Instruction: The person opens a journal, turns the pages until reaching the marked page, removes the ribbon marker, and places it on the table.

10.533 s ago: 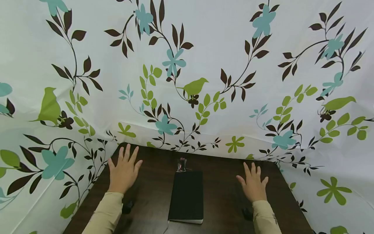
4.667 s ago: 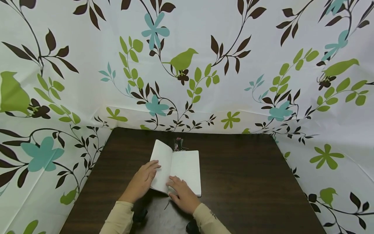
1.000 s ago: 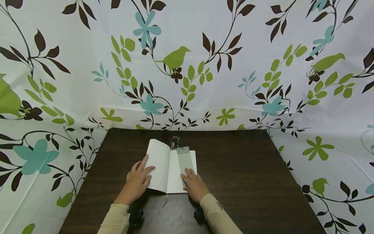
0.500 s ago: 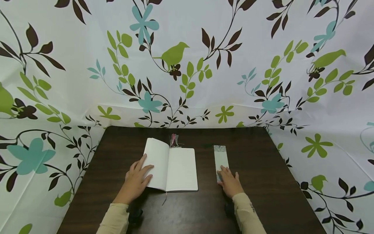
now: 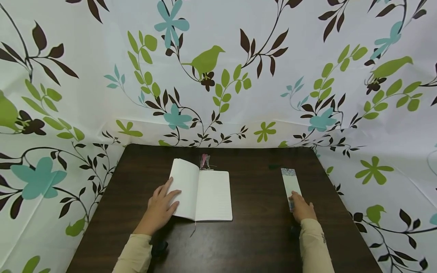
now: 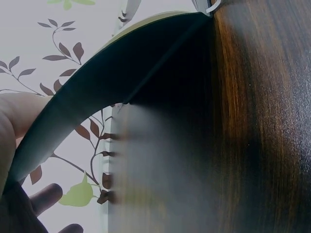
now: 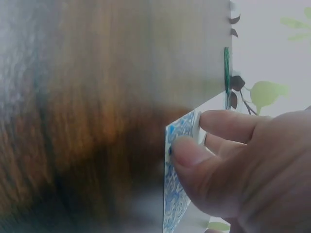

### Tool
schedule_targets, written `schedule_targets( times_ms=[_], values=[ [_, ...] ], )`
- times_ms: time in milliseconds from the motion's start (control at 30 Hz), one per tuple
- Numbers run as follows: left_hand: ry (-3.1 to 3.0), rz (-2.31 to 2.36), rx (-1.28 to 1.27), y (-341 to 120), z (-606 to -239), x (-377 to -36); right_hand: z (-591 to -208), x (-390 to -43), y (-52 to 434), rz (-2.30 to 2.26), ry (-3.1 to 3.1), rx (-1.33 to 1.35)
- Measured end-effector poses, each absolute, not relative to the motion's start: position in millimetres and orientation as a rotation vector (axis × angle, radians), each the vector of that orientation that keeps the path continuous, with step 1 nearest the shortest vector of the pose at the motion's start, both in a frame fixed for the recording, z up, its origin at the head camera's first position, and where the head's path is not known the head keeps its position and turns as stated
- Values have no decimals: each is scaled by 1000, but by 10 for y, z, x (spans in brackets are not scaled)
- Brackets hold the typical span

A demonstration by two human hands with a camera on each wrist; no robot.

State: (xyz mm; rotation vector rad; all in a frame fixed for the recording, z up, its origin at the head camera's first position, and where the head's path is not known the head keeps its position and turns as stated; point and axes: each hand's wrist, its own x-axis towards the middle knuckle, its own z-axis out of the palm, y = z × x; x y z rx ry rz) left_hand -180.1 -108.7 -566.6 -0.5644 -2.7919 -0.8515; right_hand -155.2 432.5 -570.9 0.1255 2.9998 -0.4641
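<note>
Dark wood-grain table (image 5: 254, 189), and there's an open notebook (image 5: 214, 195) on it! Just behind, a small pinkish bundle (image 5: 205, 161).

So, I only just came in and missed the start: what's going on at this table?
A person has an open notebook on the dark table. Their left hand grips the raised left side of it. Their right hand pinches a long pale bookmark with patterned ends and a green tassel, off to the right and apart from the notebook. A small bundle of strands lies just beyond the notebook's far edge.
</note>
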Motion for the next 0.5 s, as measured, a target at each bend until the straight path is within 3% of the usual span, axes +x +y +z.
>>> schedule_targets(
  times_ms=[500],
  values=[
    [-2796, -829, -566, -1067, -5625, -1781, -5735, -1623, 4437, -542, 2932, 253]
  ],
)
